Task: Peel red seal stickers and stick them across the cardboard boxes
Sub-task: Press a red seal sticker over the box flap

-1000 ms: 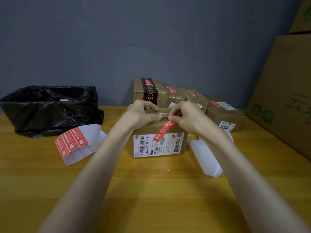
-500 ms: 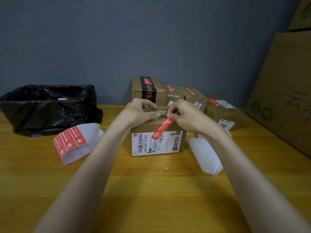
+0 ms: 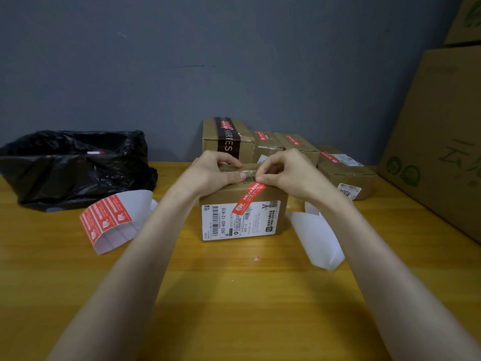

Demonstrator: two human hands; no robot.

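Right hand [image 3: 291, 175]: I pinch the top end of the red seal sticker [image 3: 248, 198] at the box's upper front edge.
Left hand [image 3: 210, 174]: just beside my right; thumb pressed on the cardboard box [image 3: 218, 198], fingers curled over its top.
Sticker: it slants down from my pinch across the white label; its top may already be stuck, but my fingers hide that.
Around: sealed boxes [image 3: 299, 144] behind my hands; sticker sheet [image 3: 109, 220] and black bag [image 3: 73, 168] beyond my left; backing paper [image 3: 317, 241] below my right wrist.
Change: hardly any since half a second ago.
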